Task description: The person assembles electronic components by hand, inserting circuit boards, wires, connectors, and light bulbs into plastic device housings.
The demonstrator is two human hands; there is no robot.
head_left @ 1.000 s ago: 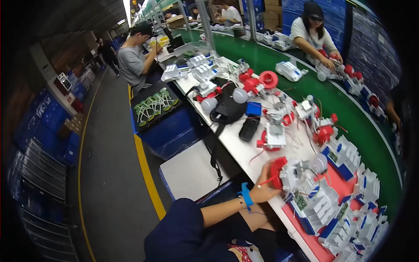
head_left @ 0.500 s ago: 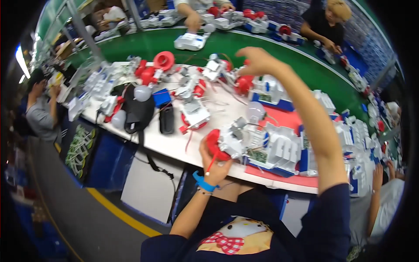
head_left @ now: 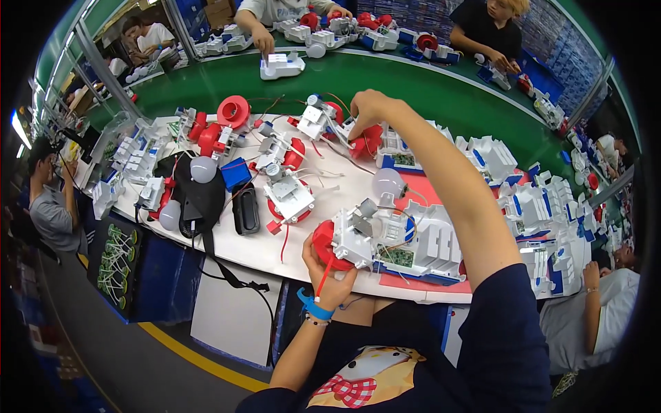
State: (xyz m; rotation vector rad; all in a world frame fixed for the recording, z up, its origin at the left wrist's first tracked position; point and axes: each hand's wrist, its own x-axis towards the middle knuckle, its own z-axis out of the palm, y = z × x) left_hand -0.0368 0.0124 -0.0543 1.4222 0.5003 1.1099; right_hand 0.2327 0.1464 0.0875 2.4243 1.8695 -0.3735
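Note:
My left hand point(head_left: 329, 279) is closed round a red-and-white motor assembly point(head_left: 352, 242) at the table's front edge; a red wire hangs from it over my palm. Close on its right lies an open white-and-blue housing point(head_left: 423, 241) with a green circuit board inside. Stretched across the table, my right hand point(head_left: 375, 110) has its fingers bent down and drawn together. They are at a red round part point(head_left: 365, 142), beside another white assembly point(head_left: 314, 120). What the fingertips pinch is hidden. A blue band point(head_left: 316, 305) circles my left wrist.
More red-and-white assemblies point(head_left: 288, 199) with loose wires lie mid-table. A black bag point(head_left: 206, 186), black case point(head_left: 246, 210) and blue block point(head_left: 235, 173) are at left. Housings point(head_left: 544, 206) crowd the right. Beyond the table runs a green conveyor point(head_left: 206, 82); co-workers sit around it.
My right hand has come down toward the far assemblies, its fingers drawing together. My left hand keeps its hold. The view has shifted slightly, and a white housing by a co-worker's hand has moved slightly left.

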